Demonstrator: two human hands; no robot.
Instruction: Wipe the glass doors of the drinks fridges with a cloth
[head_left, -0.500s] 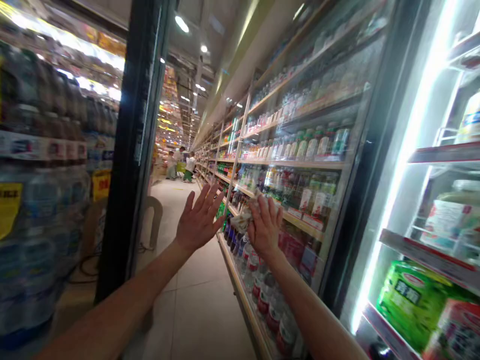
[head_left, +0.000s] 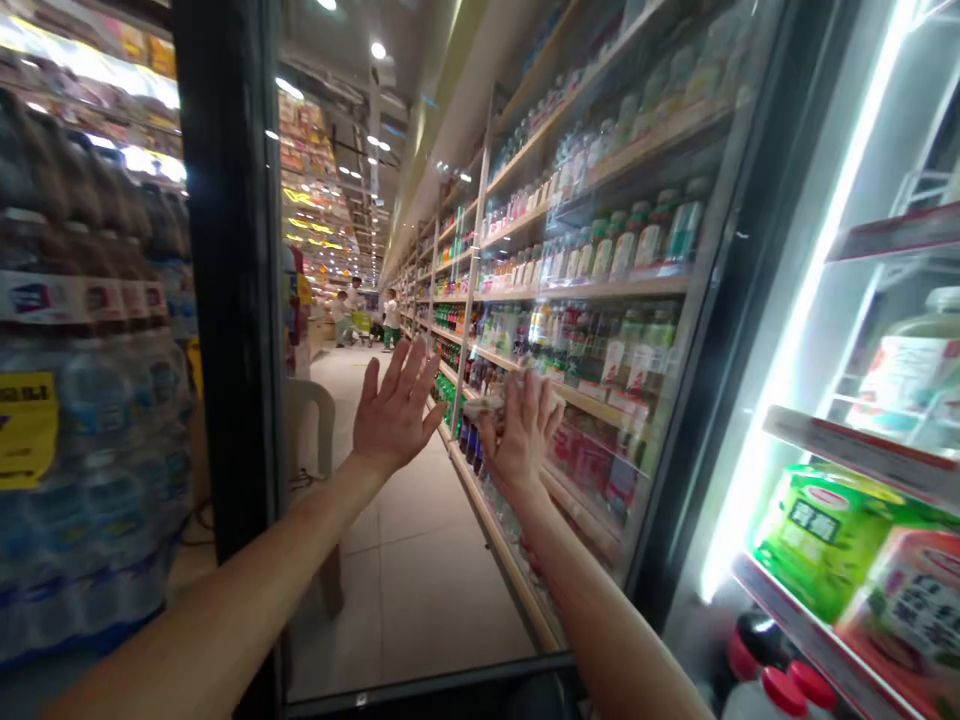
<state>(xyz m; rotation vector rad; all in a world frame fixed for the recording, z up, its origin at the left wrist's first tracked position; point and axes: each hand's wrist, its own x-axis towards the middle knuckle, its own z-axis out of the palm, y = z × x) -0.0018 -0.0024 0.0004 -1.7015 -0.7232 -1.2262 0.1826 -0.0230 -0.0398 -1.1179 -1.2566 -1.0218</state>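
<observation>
A glass door with a dark frame [head_left: 229,330] stands in front of me, its clear pane [head_left: 442,590] showing the aisle behind. My left hand [head_left: 394,415] is raised with fingers spread, palm toward the pane; it holds nothing and appears to rest on the glass. To its right, my right hand [head_left: 517,440] presses a pale, crumpled cloth [head_left: 480,408] against the pane. The cloth pokes out on both sides of the fingers, and its middle is hidden behind the hand.
A lit fridge shelf [head_left: 862,450] at right bears bottles and a green pack [head_left: 817,540]. Wrapped bottle packs [head_left: 97,400] are stacked at left. Beyond the glass are bottle shelves [head_left: 585,290], a chair [head_left: 319,420] and distant people [head_left: 391,320].
The view has shifted, and the door's lower edge now shows. My right hand has turned more upright with the cloth, its fingers wider apart. My left hand stays flat and spread.
</observation>
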